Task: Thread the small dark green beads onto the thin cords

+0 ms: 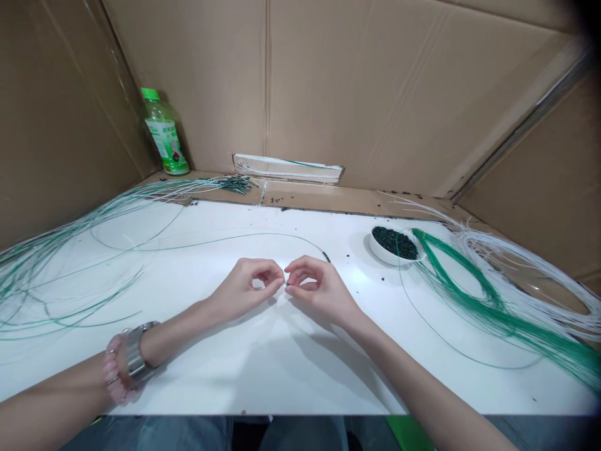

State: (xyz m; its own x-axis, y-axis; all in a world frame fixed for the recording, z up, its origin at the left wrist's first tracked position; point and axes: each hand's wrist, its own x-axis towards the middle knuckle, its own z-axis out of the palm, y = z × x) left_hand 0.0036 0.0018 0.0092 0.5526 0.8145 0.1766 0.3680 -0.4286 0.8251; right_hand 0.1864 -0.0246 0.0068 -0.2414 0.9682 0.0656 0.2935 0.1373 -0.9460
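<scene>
White counter [197, 376] spans lower frame; green wires [511, 322] lower R; L hand [238, 288] & R hand [330, 293] pinched nr ctr, can't tell L grip's hold; bowl [394, 256] w/ dark beads [393, 242] mid-R; tiny dark bit [288, 284] in R grip, ctr

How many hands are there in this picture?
2: the left hand and the right hand, fingertips close together over the white table. No other hands show.
</scene>
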